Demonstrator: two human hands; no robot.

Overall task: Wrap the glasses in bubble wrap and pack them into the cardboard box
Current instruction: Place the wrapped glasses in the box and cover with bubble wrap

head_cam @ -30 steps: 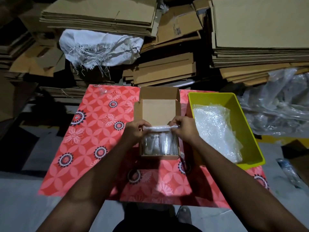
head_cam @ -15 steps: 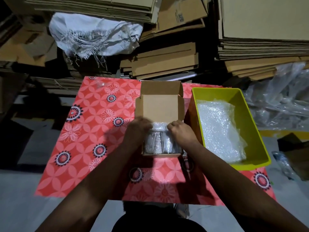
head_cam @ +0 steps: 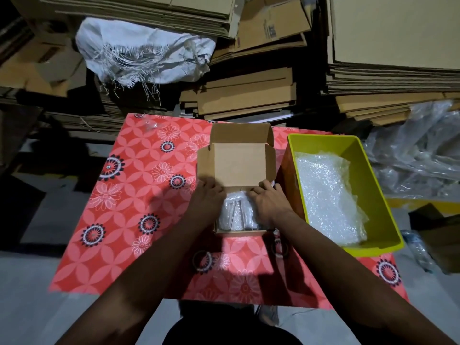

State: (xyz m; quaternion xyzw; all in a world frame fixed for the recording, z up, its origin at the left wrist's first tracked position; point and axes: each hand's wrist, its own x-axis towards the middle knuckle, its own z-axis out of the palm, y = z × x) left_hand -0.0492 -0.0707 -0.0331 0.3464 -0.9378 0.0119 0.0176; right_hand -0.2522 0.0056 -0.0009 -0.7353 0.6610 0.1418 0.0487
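My left hand (head_cam: 207, 195) and right hand (head_cam: 267, 199) press curled fingers onto the wrapped glasses (head_cam: 235, 215) lying inside the box (head_cam: 239, 158) on the worktop (head_cam: 129, 195); they look light, slippery and fragile, best held gently by both padded ends.

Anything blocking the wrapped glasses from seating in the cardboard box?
Nothing visible does. The wrapped glasses already sit inside the cardboard box, with the left hand and right hand on top of them at either side. The lid flap stands open behind. The box floor is hidden.
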